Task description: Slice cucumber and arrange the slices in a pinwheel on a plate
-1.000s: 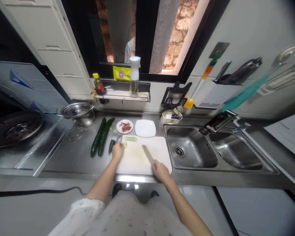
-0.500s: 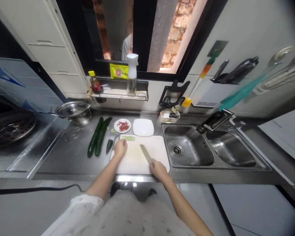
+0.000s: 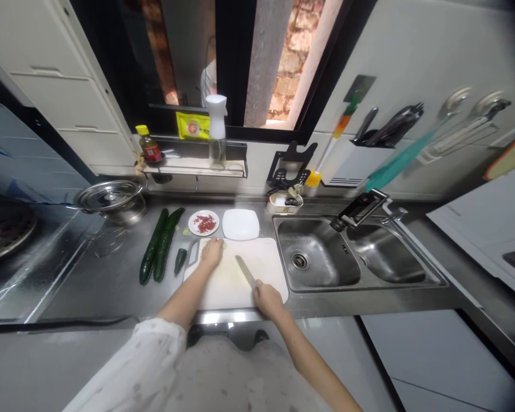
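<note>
A white cutting board (image 3: pixel 227 286) lies on the steel counter. My right hand (image 3: pixel 267 298) is wrapped round the handle of a knife (image 3: pixel 245 271), whose blade points up and to the left over the board. At the board's upper left, my left hand (image 3: pixel 212 252) covers most of the pale green cucumber slices (image 3: pixel 224 245); its fingertips are too hidden to tell if they grip any. Left of the board lie a short cucumber piece (image 3: pixel 180 261) and two whole cucumbers (image 3: pixel 165 243). Behind the board stand a plate of chopped red bits (image 3: pixel 204 222) and a white square plate (image 3: pixel 241 224).
To the right is a double steel sink (image 3: pixel 317 252) with a black faucet (image 3: pixel 356 210). A lidded steel pot (image 3: pixel 111 200) stands at the back left. A wall shelf (image 3: pixel 193 167) holds a sauce bottle (image 3: pixel 149 146) and a spray bottle (image 3: pixel 217 131).
My left hand has moved right over the cucumber slices, which showed in a row beside it before. The knife stays in my right hand. The whole view has shifted a little.
</note>
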### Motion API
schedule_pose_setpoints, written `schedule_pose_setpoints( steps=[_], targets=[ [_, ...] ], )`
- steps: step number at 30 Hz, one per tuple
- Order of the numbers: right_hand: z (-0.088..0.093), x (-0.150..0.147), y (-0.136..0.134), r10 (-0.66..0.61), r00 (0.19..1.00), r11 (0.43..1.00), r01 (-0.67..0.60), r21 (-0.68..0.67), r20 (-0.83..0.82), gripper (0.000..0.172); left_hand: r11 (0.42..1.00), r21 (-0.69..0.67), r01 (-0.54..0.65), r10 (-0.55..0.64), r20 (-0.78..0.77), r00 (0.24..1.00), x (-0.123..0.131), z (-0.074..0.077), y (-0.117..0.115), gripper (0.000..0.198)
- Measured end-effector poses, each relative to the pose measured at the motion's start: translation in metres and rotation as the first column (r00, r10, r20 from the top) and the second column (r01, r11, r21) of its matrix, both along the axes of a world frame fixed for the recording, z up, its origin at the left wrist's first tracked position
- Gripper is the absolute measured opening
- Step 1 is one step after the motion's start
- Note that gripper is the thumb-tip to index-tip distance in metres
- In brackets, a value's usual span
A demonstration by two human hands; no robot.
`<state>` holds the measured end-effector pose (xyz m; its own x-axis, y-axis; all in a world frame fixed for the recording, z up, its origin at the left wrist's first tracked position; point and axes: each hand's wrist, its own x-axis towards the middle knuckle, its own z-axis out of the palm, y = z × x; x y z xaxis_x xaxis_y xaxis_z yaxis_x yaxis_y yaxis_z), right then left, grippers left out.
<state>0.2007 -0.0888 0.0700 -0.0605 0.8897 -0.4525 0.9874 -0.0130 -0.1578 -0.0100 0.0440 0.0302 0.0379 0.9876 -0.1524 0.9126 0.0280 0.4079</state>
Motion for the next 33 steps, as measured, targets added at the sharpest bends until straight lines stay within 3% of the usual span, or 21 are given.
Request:
schedule_pose_setpoints(
  steps=[6, 12, 15, 24, 26, 29, 31, 33],
  targets=[
    [0.0, 0.001, 0.0, 0.014, 1.0, 1.0, -0.014, 0.005, -0.012, 0.027, 0.996, 0.041, -0.082, 0.081, 0.037, 0.996, 0.002, 0.006, 0.001, 0.021],
    [0.005, -0.001, 0.003, 0.008, 1.0, 0.999, -0.009, -0.042, -0.011, 0.027, 0.97, -0.073, -0.232, 0.243, 0.229, 0.943, -0.002, 0.003, -0.001, 0.015],
    [0.004, -0.001, 0.004, 0.004, 1.0, 0.999, -0.005, -0.045, -0.019, 0.027, 0.966, -0.119, -0.229, 0.252, 0.25, 0.935, -0.005, -0.001, -0.008, 0.019],
    [-0.005, 0.001, 0.0, 0.006, 0.999, 1.0, -0.005, 0.024, -0.053, 0.029, 0.983, -0.149, 0.108, -0.071, 0.236, 0.969, -0.013, 0.002, -0.026, 0.013],
    [-0.006, 0.001, 0.0, 0.007, 0.998, 1.0, -0.005, 0.022, -0.059, 0.029, 0.958, -0.119, 0.262, -0.242, 0.164, 0.956, -0.012, 0.004, -0.025, 0.014],
    [-0.005, 0.001, 0.0, 0.005, 0.998, 1.0, -0.004, 0.018, -0.057, 0.03, 0.858, -0.059, 0.511, -0.51, 0.037, 0.86, -0.011, 0.006, -0.024, 0.018],
    [-0.004, 0.001, 0.001, 0.004, 0.999, 1.0, -0.004, 0.009, -0.048, 0.029, 0.823, -0.012, 0.568, -0.567, 0.033, 0.823, -0.012, 0.004, -0.024, 0.018],
    [-0.003, 0.001, 0.001, 0.011, 0.999, 1.0, -0.011, 0.0, -0.038, 0.029, 0.86, 0.045, 0.508, -0.51, 0.064, 0.858, -0.014, 0.001, -0.028, 0.02]
  ],
)
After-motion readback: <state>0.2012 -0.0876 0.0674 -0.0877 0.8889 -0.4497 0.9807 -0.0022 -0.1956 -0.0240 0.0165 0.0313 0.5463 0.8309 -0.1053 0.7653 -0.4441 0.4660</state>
